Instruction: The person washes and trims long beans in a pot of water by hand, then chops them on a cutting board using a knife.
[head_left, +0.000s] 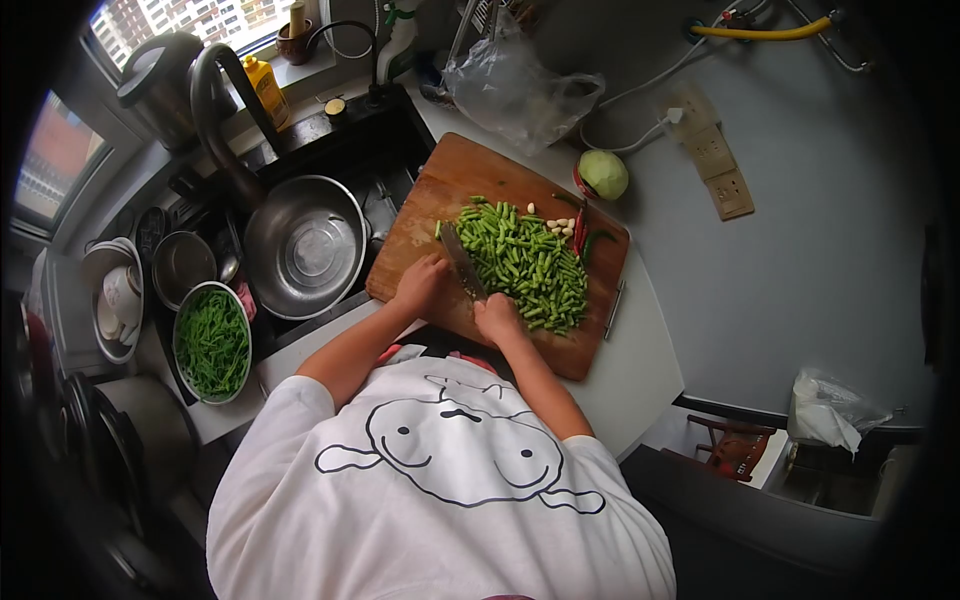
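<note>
My right hand [497,318] is closed round the handle of a kitchen knife. Its dark blade [462,258] points away from me, along the left side of a pile of chopped green beans [525,260]. Beside the blade, on the left, my left hand [424,280] is low over the wooden cutting board [410,240] with its fingers bent together; anything in them is hidden. Garlic cloves [563,226], red chilies [580,230] and green chilies [600,238] lie at the board's right side, beyond the beans.
Left of the board are a metal pan [318,245] in the sink area, a small pot [184,268] and a bowl of leafy greens [212,345]. A faucet [215,130] arches above. A round green vegetable [603,175] and a plastic bag [520,90] sit behind the board.
</note>
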